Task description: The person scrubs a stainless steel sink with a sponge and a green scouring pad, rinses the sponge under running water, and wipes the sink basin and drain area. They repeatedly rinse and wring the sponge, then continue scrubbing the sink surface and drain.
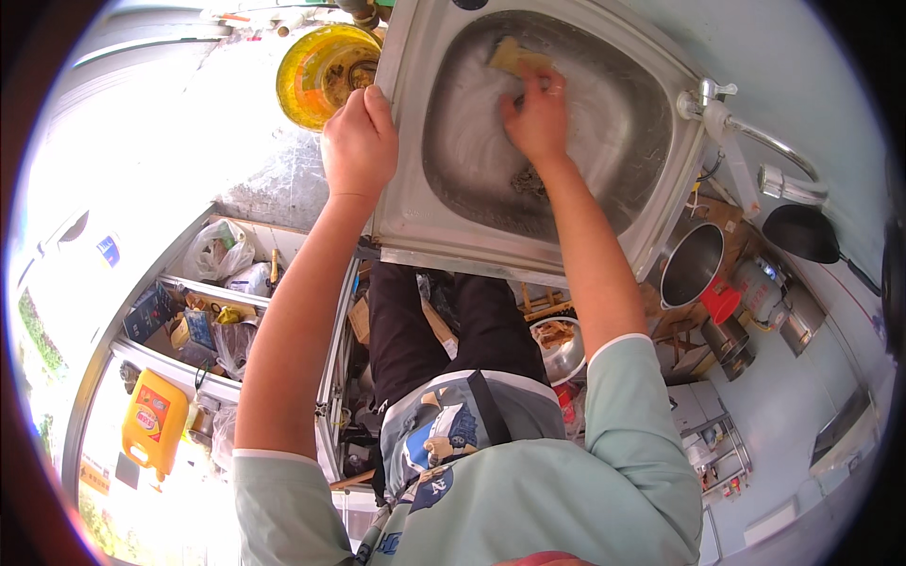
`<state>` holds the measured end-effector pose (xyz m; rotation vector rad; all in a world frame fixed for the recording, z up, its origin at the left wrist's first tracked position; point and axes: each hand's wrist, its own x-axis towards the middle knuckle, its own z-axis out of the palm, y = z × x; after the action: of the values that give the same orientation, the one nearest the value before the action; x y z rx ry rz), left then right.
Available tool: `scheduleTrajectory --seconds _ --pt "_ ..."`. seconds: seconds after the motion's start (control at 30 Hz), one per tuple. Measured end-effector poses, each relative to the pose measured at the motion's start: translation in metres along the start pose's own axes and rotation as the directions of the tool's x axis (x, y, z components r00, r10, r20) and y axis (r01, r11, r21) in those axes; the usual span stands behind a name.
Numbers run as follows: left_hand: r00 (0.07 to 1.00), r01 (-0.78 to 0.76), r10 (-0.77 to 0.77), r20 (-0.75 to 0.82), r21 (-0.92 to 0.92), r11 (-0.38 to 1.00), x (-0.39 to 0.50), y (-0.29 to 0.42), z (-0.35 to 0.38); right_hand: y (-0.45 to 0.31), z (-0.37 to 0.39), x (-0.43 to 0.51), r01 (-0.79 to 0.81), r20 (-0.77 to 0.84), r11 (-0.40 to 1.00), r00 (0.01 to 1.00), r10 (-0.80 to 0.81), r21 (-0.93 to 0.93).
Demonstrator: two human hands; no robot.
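Observation:
A stainless steel sink (401,191) is in front of me, its basin wet and streaked with whitish film. My left hand (359,145) grips the sink's left rim, thumb on top. Inside the basin, my right hand (536,120) has its fingertips on a yellowish sponge or cloth (511,58) near the far side. The fingers are blurred, and part of the sponge is hidden under them. Something small and dark shows between thumb and fingers; I cannot tell what. A dark grey clump, perhaps a steel wool scrubber (527,182), lies beside my right forearm on the basin floor.
A yellow bucket (294,92) stands beyond my left hand. The faucet (708,99) and its curved spout are at the sink's right edge. Farther right are a black ladle (800,232) and a metal pot (694,265). Cluttered shelves (212,311) and a yellow jug (156,417) are left.

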<state>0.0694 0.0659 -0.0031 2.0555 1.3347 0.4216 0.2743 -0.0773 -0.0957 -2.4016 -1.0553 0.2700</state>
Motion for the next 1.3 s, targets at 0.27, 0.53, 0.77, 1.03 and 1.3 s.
scheduleTrajectory --seconds 0.27,0.53,0.77,1.03,1.3 --pt "1.0 -0.005 0.005 0.002 -0.003 1.0 0.0 0.002 0.0 -0.029 -0.006 -0.031 0.306 0.242 0.95 0.928 -0.284 -0.058" --pt "1.0 -0.009 0.009 0.003 -0.013 1.0 -0.001 0.005 -0.001 -0.039 -0.009 -0.013 -0.292 0.65 0.922 0.757 0.06 0.255" --pt "1.0 0.01 -0.01 0.019 -0.006 1.0 -0.001 0.008 -0.004 -0.018 -0.015 0.006 0.103 -0.116 0.987 0.986 -0.117 -0.125" --pt "1.0 0.008 -0.008 -0.003 -0.028 1.0 -0.001 0.014 -0.005 -0.024 0.014 0.012 0.344 0.198 0.939 0.919 -0.341 0.021" --pt "1.0 0.016 -0.015 0.008 -0.029 0.999 -0.001 0.015 -0.004 0.089 -0.063 0.027 0.092 0.071 0.938 0.995 -0.072 -0.334"
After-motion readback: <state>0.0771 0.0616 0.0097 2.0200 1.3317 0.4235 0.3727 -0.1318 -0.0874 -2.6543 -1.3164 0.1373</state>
